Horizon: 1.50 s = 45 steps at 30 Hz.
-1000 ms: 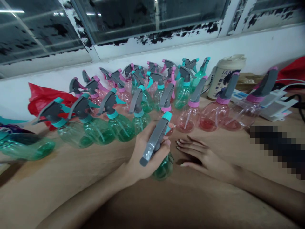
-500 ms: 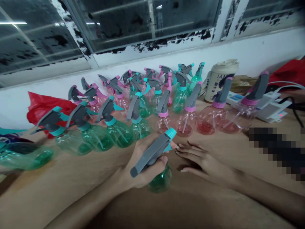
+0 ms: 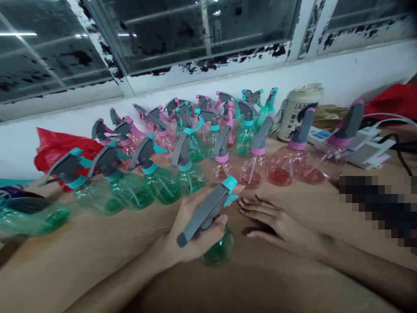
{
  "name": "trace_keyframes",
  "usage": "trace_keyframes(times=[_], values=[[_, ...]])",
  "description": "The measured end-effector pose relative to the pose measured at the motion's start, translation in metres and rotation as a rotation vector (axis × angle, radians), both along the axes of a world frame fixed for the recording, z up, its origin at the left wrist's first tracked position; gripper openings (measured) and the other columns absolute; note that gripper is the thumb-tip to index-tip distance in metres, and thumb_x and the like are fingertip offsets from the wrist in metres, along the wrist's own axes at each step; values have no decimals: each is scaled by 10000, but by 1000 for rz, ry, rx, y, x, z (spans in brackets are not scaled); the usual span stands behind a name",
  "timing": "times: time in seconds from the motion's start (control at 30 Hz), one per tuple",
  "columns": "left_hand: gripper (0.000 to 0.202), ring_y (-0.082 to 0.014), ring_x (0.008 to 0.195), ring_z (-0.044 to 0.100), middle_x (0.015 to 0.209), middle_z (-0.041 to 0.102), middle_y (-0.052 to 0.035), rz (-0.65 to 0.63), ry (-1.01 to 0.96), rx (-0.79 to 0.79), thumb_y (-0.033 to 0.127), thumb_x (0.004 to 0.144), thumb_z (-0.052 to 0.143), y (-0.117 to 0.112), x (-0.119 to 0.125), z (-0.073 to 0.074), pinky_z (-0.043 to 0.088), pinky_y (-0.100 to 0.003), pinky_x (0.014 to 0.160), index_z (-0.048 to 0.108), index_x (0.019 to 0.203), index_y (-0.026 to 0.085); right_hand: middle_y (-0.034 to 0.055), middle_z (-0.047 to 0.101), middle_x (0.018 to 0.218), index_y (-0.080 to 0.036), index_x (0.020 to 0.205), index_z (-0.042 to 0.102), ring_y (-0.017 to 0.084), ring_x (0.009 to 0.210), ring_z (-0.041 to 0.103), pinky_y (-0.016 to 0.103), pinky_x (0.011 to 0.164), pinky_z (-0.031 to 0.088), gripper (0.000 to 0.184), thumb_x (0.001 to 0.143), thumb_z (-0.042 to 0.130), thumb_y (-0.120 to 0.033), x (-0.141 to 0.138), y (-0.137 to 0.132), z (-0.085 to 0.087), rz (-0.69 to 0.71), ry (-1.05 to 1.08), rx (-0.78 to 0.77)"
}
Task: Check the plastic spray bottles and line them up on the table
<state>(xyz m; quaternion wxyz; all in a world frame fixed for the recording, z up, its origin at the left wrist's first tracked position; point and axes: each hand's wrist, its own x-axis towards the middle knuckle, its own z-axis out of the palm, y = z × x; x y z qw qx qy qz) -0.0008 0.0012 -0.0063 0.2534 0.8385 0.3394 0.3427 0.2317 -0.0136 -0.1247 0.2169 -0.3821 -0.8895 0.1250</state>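
Observation:
My left hand (image 3: 190, 224) is wrapped round a green spray bottle (image 3: 217, 248) with a grey and teal trigger head (image 3: 205, 208), which leans to the left above the wooden table (image 3: 81, 256). Just to its right, my right hand (image 3: 272, 219) lies flat on the table, fingers stretched towards the bottle's nozzle and holding nothing. Behind both hands stands a row of green spray bottles (image 3: 159, 178) and pink spray bottles (image 3: 280, 163), with several more behind them up to the wall.
A red plastic bag (image 3: 55, 150) lies at the back left, a cream lidded cup (image 3: 298, 111) at the back right. White power strips (image 3: 365, 150) with cables sit at the right. A green bottle (image 3: 29, 215) lies on its side at the far left.
My left hand has tilted the green bottle's trigger head further to the left. My right hand has stayed flat on the table.

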Motion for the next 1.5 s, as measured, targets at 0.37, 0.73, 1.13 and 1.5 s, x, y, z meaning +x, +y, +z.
trace_keyframes(times=[0.37, 0.73, 1.13, 1.5], values=[[44, -173, 608, 518, 678, 523, -6, 0, -26, -3, 208, 698, 486, 0, 0, 1, 493, -300, 590, 504, 721, 241, 35, 483, 1368, -273, 1377, 366, 221, 1269, 425, 490, 1077, 312, 543, 875, 527, -406, 0, -1, 2, -5, 22, -15], [125, -173, 588, 523, 640, 514, 14, -61, -18, 42, 160, 692, 461, -2, -1, 8, 466, -302, 562, 503, 760, 256, 24, 471, 1378, -264, 1363, 389, 215, 1276, 416, 486, 1082, 311, 512, 887, 503, -416, 0, 0, -2, -13, -24, -8], [99, -168, 679, 583, 731, 589, -8, -112, 18, 43, 152, 745, 465, -1, -2, 11, 500, -307, 673, 530, 787, 214, 26, 451, 1393, -262, 1383, 353, 209, 1288, 398, 470, 1082, 313, 532, 892, 502, -400, 0, -1, -3, -16, -13, -4], [49, -163, 574, 528, 641, 534, 11, 46, 51, 67, 219, 729, 447, -5, 0, 4, 477, -295, 548, 486, 706, 238, 5, 451, 1394, -275, 1387, 342, 202, 1294, 388, 469, 1087, 308, 532, 894, 492, -409, 1, -1, -2, -19, -39, -7]])
